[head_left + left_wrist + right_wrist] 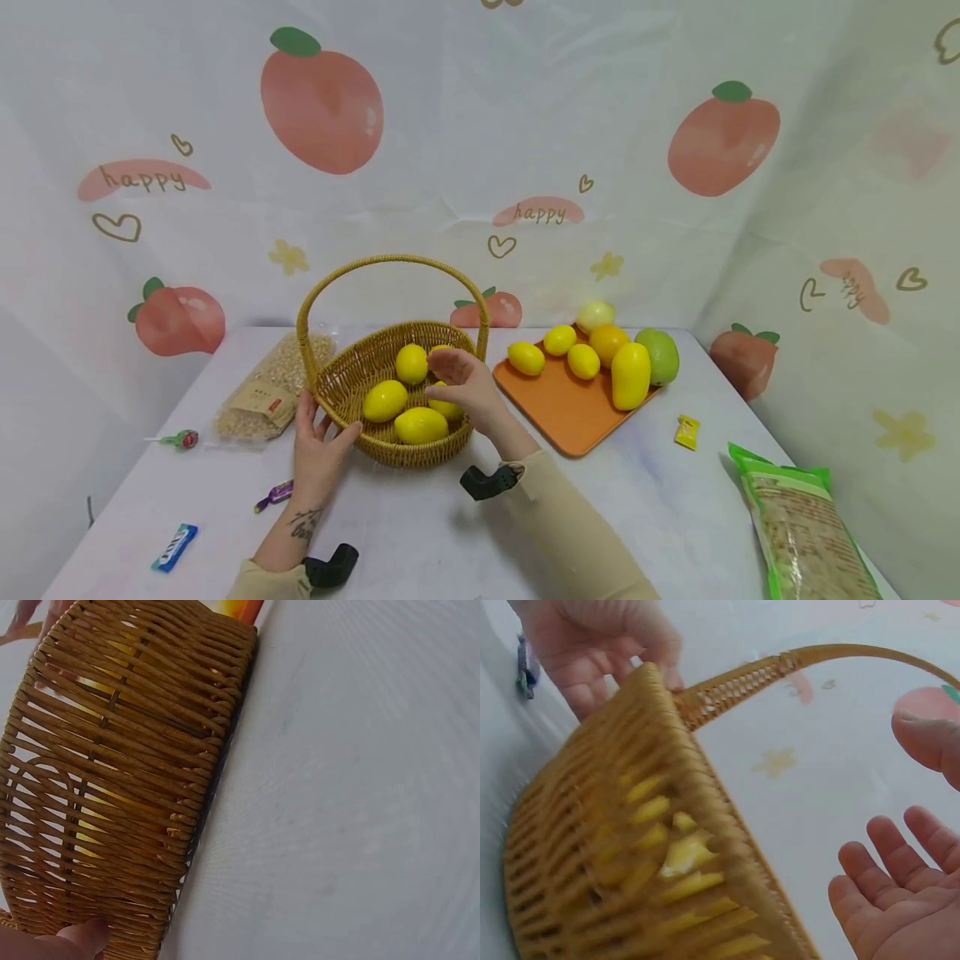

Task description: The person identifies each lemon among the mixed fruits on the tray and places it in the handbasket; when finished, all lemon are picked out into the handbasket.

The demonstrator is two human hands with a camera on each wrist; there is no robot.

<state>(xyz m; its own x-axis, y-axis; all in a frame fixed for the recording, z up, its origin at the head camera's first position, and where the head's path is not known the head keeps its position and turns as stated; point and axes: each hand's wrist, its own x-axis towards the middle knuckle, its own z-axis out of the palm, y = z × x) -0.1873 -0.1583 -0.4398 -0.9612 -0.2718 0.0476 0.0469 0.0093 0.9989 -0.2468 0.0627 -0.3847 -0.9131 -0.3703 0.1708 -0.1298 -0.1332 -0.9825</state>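
A wicker basket [352, 362] with a tall arched handle stands on the table, several lemons [422, 426] inside it. At its left end my left hand [321, 442] grips the rim, the thumb along the front and the fingers on the outer side. The left thumb [82, 937] lies against the weave in the left wrist view. Over the basket's right part hovers my right hand [468, 387], holding nothing, its fingers extended and thumb apart; it partly hides the lemons below. In the right wrist view the right fingers [889, 862] are beyond the rim.
Right of the basket, an orange tray [555, 417] bears lemons, an orange [608, 344] and a yellow mango [631, 377]; a green fruit [660, 357] sits at its edge. Around lie a bag of kernels [262, 400], a lollipop [183, 439], wrapped candies and a green-edged bag [806, 529].
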